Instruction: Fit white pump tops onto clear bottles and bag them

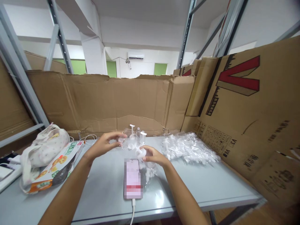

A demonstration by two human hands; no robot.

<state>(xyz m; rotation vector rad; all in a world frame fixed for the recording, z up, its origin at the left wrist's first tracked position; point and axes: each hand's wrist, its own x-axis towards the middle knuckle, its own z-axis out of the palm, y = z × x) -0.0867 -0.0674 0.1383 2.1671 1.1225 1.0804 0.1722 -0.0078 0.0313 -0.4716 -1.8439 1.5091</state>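
My left hand is closed, thumb and fingers curved about a small clear plastic piece whose kind I cannot make out. Between the thumb and fingers of my right hand is a white round cap, just above the top of the phone. Beyond my hands stand white pump heads and a clear bottle, with thin clear plastic around them. Under my right wrist lies a small clear bag of white parts.
A phone with a charging cable lies before me on the grey table. A large clear bag of white parts is at the right. Leftward are a cloth bag and a printed package. Cardboard walls the back.
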